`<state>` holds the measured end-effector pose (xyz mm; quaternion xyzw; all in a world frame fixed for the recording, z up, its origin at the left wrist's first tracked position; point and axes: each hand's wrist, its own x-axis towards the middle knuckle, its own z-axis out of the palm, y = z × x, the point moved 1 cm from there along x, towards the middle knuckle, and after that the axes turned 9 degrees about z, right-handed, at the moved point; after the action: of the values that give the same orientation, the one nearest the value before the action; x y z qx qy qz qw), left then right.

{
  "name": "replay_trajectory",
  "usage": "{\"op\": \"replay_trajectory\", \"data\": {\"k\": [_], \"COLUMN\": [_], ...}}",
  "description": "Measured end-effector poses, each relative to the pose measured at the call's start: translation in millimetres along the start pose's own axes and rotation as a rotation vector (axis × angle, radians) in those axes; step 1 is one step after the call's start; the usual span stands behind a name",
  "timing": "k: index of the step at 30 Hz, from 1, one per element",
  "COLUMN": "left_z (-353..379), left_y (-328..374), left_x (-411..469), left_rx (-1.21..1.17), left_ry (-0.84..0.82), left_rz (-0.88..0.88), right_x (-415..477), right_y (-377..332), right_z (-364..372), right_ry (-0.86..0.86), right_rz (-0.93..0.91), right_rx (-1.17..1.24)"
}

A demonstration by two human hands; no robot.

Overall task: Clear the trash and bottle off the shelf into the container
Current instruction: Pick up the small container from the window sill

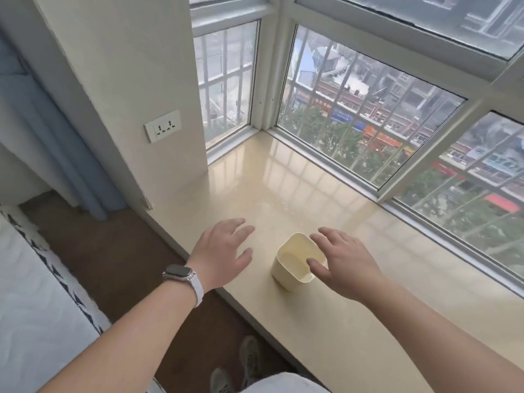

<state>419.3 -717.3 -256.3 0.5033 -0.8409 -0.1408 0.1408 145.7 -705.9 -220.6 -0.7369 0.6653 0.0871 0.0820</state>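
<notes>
A small cream plastic container (286, 265) stands upright on the glossy beige window shelf (283, 194), close to its front edge. Its inside looks empty from here. My right hand (343, 262) hovers over the container's right side, fingers spread, the thumb over the rim. To the container's left, my left hand (224, 251) floats above the shelf with a watch on the wrist, fingers apart and holding nothing. No trash or bottle shows anywhere on the shelf.
Barred windows (368, 123) close off the shelf at the back and right. A wall with a socket plate (162, 126) stands at the left end. Below lie brown floor (113, 251), a blue curtain (65, 154), a white mattress (37, 307) and my shoes.
</notes>
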Motion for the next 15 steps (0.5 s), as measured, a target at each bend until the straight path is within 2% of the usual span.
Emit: {"op": "replay_trajectory", "data": {"k": [4, 15], "left_z": [24, 70], "left_y": [16, 44], "left_x": [27, 94], "left_rx": [-0.129, -0.184], "left_ry": [-0.088, -0.355], "left_rz": [-0.109, -0.149], "right_x": [0, 4], "right_y": [24, 92], "right_z": [17, 75], "right_ry": [-0.016, -0.154], "right_rz": [0.043, 0.281], "right_rx": [0.068, 0.307]}}
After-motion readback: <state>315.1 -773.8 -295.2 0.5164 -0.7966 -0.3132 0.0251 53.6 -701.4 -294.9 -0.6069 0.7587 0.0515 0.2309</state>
